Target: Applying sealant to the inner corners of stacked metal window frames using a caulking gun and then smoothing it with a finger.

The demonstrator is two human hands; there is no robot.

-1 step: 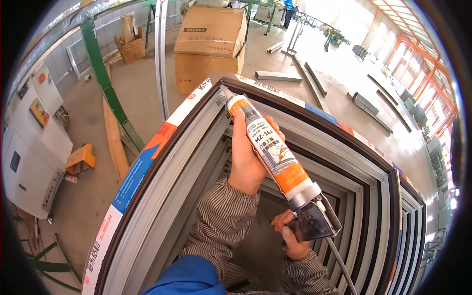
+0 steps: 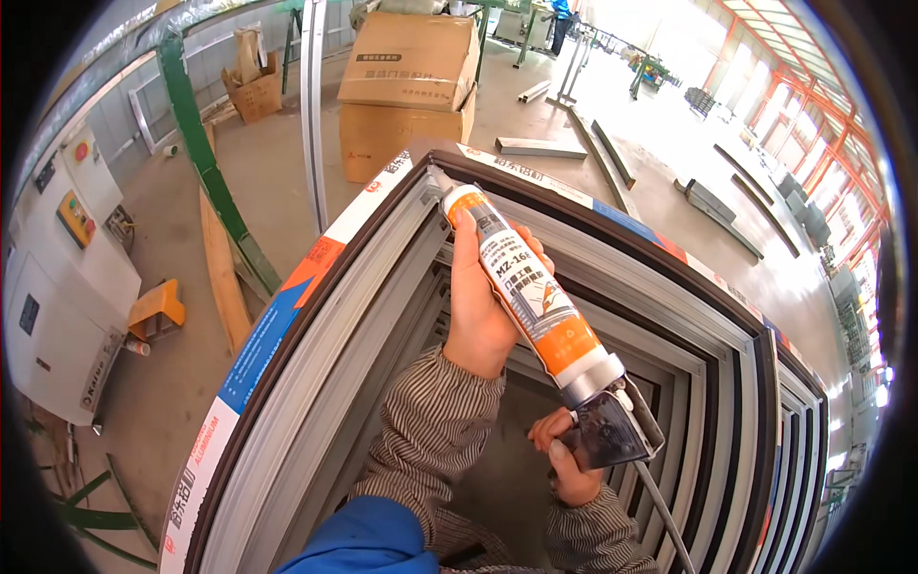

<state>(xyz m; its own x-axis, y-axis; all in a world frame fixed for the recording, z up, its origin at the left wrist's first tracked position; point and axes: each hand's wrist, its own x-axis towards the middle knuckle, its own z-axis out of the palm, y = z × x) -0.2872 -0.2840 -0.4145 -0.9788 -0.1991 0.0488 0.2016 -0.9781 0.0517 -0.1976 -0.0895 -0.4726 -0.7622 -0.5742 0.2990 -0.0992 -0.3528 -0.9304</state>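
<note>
A white and orange sealant tube (image 2: 528, 287) lies slantwise in a caulking gun (image 2: 612, 430), its nozzle (image 2: 439, 179) pointing up and left. The nozzle tip is at the inner far corner of the top aluminium frame (image 2: 330, 287), though whether it touches is too fine to make out. My left hand (image 2: 478, 311) is wrapped round the tube from beneath near its front half. At the gun's rear, my right hand (image 2: 574, 475) is closed on the handle, which its fingers and the dark housing partly hide. The gun's thin rod (image 2: 666, 517) runs down to the right.
Several similar frames lie stacked below the top one, with more frames (image 2: 801, 421) at right. Cardboard boxes (image 2: 406, 129) stand beyond the far corner. At left are a green post (image 2: 206, 158), a grey machine cabinet (image 2: 67, 277) and an orange stool (image 2: 158, 309). Metal bars (image 2: 540, 148) lie on the floor.
</note>
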